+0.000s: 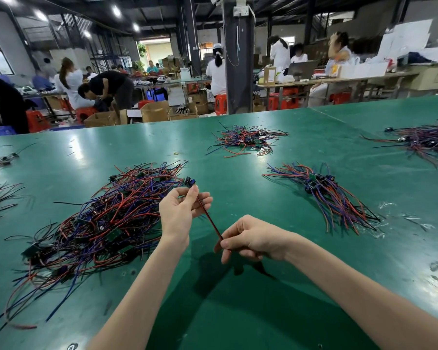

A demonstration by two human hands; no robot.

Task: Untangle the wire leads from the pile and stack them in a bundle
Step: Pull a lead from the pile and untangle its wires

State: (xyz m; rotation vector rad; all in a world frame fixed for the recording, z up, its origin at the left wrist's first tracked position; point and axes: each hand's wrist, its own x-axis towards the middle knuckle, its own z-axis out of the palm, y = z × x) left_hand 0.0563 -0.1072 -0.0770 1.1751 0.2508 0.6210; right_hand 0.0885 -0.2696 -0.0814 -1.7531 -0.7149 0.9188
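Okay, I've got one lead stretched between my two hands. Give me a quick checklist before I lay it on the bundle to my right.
1. Left hand pinches the lead near its plug end: ok.
2. Right hand pinches the other end: ok.
3. Lead runs straight between the hands, no loops: ok.
4. Lead is free of the tangled pile: cannot tell; the plug end overlaps the pile's edge in this view.
5. Bundle lies to the right with its wires pointing roughly one way: ok.
6. Table between the hands and the bundle is bare: ok.
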